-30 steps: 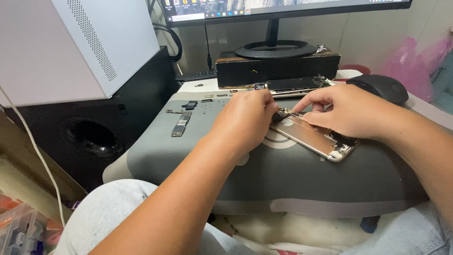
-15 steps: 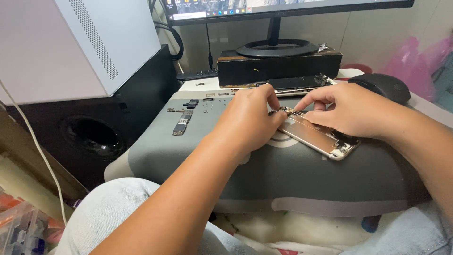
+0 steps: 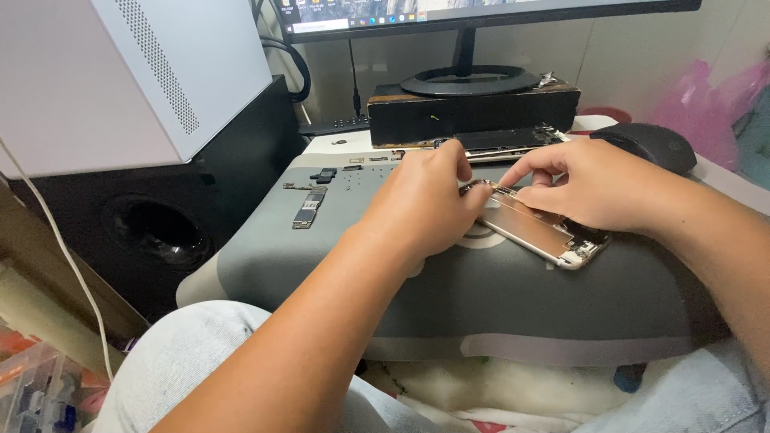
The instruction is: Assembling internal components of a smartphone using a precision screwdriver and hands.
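Head view of a phone repair bench. The left hand is resting knuckles-up on a grey work mat, its fingers curled tightly inward at the upper end of an opened smartphone chassis; the fingertips are touching the chassis edge, but whether they are pinching a part or a tool cannot be told, since the back of the hand is hiding them. The right hand is lying over the middle of the chassis, thumb and forefinger drawn close together just beside the left fingertips, the remaining fingers bent and pressing on the frame. What, if anything, is sitting between thumb and forefinger is too small to make out.

The chassis is lying flat and diagonally on the mat, its upper end under the two hands and its lower end pointing toward the right near edge, with the pale metal interior facing up.

On the far left part of the mat a narrow logic board is lying well apart from the hands, with a small black component and several tiny loose parts beyond it. Behind the mat a dark wooden riser is carrying a monitor stand. A black computer mouse is sitting to the right, near a pink plastic bag. A white case is standing on a black speaker cabinet at left.
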